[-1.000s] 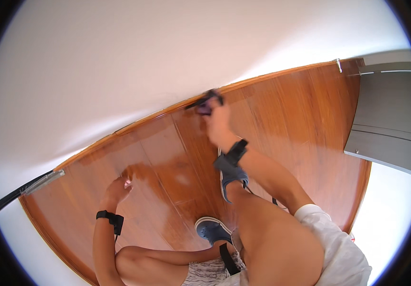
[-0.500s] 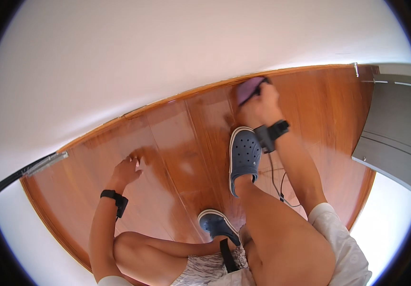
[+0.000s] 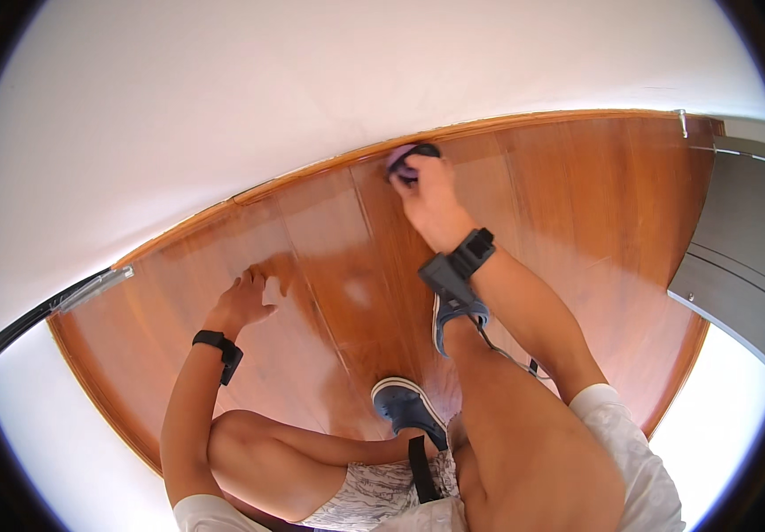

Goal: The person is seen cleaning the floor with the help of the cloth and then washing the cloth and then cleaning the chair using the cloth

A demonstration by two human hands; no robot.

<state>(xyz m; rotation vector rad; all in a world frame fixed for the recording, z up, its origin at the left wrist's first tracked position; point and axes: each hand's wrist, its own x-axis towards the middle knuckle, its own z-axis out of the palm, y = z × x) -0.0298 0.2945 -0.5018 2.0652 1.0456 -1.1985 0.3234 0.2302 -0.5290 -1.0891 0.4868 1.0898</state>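
Note:
My right hand (image 3: 434,199) is closed round a small purple and black pad (image 3: 399,161), possibly a scrubber; its exact kind does not show. The pad is pressed to the brown wooden floor (image 3: 569,186), right beside the wooden skirting strip (image 3: 319,179) at the foot of the white wall. Fingers hide part of it. My left hand (image 3: 239,306) is open and holds nothing, its fingers a little apart, over or resting on the floor farther left.
My feet in blue clogs (image 3: 405,410) stand on the floor below my hands. A grey cabinet (image 3: 733,253) stands at the right. A small metal doorstop (image 3: 684,124) sits by the wall at far right. At left, a dark-edged strip (image 3: 54,301) juts in. A cable (image 3: 498,350) trails from my right wrist device.
My right hand has slid left along the skirting with the pad, its forearm now covering most of one clog. My left hand has shifted slightly, its fingers spreading.

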